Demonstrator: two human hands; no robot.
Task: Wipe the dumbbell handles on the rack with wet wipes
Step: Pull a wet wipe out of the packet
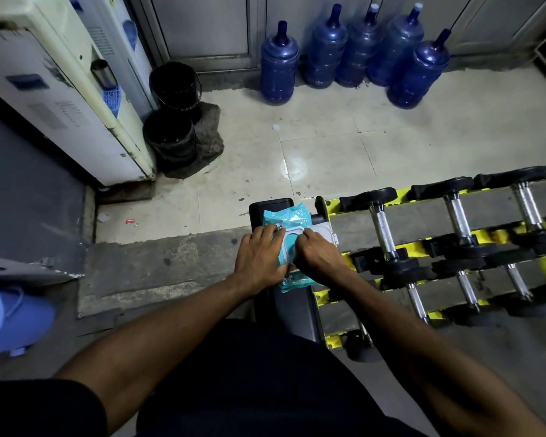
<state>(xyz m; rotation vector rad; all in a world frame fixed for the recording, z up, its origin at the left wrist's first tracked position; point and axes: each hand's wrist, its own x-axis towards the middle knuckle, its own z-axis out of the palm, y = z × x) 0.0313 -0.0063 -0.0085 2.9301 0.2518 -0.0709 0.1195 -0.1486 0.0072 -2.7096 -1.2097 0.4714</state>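
1. The wet wipes pack (286, 217) is lying on the end of a black bench (270, 205), just beside the dumbbell rack (423, 216), with its white lid (323, 231) flipped open toward the rack
2. The left hand (259, 257) is pressing down on the pack, fingers spread and fairly straight, steadying it
3. The right hand (319, 255) is reaching with bent fingers into the oval opening; the hand is hiding the tips, so I cannot tell whether they are pinching a wipe
4. The step in hand looks like drawing out a wipe; no dumbbell handle (382, 228) is being wiped yet
5. The next move is calling for a firm pinch and an upward pull with the pack pinned down, then a reach right to the nearest chrome handle
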